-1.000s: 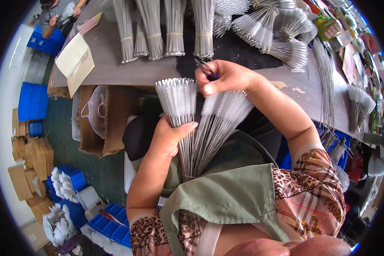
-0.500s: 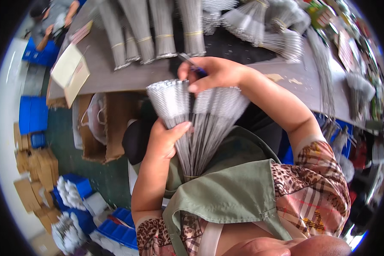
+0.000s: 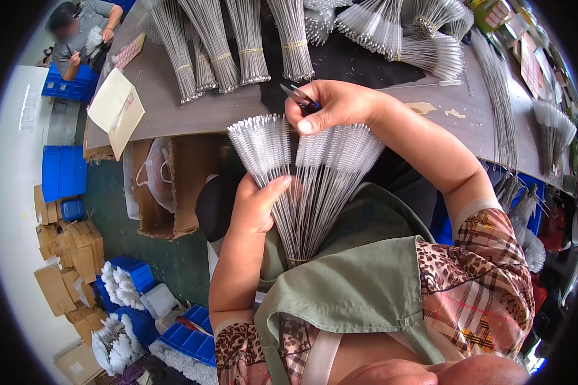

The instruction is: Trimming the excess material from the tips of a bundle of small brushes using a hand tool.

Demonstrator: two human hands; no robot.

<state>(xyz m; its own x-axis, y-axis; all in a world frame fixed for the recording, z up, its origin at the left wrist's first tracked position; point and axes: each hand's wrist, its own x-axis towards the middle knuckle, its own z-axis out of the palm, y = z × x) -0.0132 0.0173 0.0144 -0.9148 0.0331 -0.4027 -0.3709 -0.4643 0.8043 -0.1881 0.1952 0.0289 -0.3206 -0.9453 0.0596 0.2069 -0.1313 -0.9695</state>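
My left hand [image 3: 255, 204] is closed around part of a fanned bundle of thin tube brushes [image 3: 337, 154], with white bristle heads up and bare wire stems gathered low by a band near my green apron [image 3: 340, 289]. A gap splits the heads into two clumps. Just above that gap, my right hand [image 3: 334, 106] grips a small pair of snips [image 3: 295, 96] with dark blue handles; its two pointed blades stand apart, aimed toward the far left. The thumb of my right hand is close to the bristle tips; whether it touches them I cannot tell.
Banded wire-brush bundles [image 3: 244, 48] lie along the table [image 3: 154, 115], with more fanned brushes [image 3: 424, 54] beyond my right arm. An opened card [image 3: 119, 109] sits at the table's left edge. Cardboard boxes and blue bins [image 3: 64, 172] stand at left. Another person [image 3: 83, 35] works far left.
The right hand and snips have shifted slightly, and the blades now show plainly apart. The bundle stays in my left hand. The whole view has moved a little.
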